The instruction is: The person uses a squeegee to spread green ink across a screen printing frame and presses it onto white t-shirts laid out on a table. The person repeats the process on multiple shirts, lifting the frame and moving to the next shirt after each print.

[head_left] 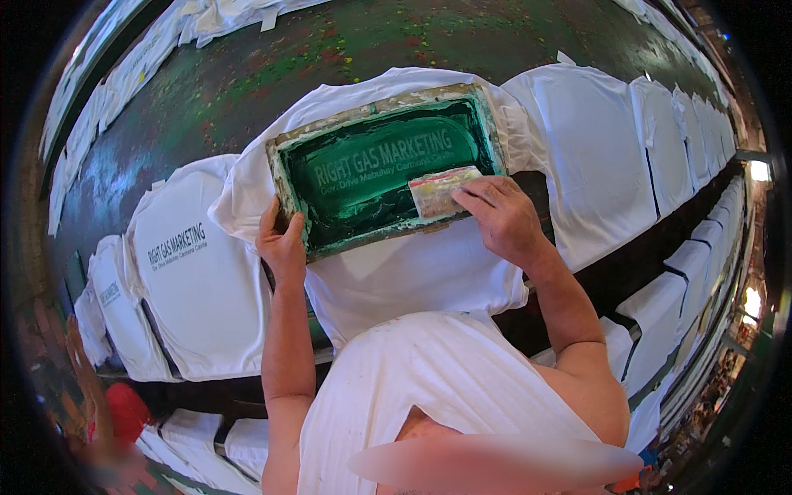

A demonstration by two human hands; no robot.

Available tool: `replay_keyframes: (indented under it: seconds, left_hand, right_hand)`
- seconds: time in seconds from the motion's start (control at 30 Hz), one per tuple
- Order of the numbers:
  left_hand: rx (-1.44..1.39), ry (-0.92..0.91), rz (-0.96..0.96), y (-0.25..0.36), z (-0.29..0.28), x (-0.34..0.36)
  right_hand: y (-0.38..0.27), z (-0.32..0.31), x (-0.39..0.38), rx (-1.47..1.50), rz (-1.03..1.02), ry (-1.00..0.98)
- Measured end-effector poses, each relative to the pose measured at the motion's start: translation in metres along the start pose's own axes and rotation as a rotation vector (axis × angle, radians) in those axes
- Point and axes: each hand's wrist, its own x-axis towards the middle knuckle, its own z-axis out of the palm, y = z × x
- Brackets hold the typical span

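A rectangular printing screen with dark green ink on its mesh and pale lettering lies on a white T-shirt stretched on the table. Its frame is caked with whitish paint. My left hand grips the frame's near left corner, thumb inside the edge. In my right hand, fingers and thumb pinch a flat, pale, ink-smeared squeegee with a red strip along its top. The squeegee is over the lower right part of the mesh; whether its lower edge touches the ink I cannot tell.
To the left lie white shirts with dark print; to the right, a row of plain white shirts. The long dark table is speckled with paint. Another person's arm and a red garment show at lower left.
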Motion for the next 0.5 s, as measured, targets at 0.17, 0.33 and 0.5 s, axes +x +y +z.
replay_keyframes:
  seconds: [0.17, 0.33, 0.5]
  left_hand:
    - [-0.03, -0.014, 0.024, -0.001, 0.001, 0.0]
    - [0.008, -0.022, 0.01, 0.0, 0.002, 0.001]
    - [0.201, -0.053, 0.093, 0.01, 0.001, -0.002]
  right_hand:
    - [0.001, 0.005, 0.017, -0.054, 0.011, -0.061]
    - [0.006, -0.013, 0.034, 0.028, 0.044, -0.218]
    - [0.018, -0.024, 0.082, 0.158, 0.046, -0.418]
